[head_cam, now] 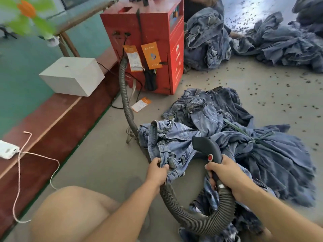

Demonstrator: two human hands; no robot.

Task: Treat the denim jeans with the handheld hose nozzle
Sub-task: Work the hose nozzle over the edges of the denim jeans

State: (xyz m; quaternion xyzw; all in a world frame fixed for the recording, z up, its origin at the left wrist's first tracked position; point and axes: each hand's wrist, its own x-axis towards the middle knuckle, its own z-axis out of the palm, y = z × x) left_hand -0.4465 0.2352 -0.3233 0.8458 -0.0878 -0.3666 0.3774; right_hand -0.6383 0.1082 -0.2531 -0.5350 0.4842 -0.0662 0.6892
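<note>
A grey concrete floor [108, 165] fills most of the view, scattered on the right with small dark specks [272, 95]. Along the left runs a low reddish-brown ledge [57, 123] below a teal wall [19, 81]. On the ledge sits a white box [71, 75], and nearer the viewer a small white device [7, 149] with a pale cord [19, 172] trailing onto the floor. A red metal cabinet [153, 46] stands at the ledge's far end, orange tags [151, 55] hanging on its front. Behind it a brown wooden table [70, 37] stands against the wall. Bright daylight washes the floor at the upper right.
</note>
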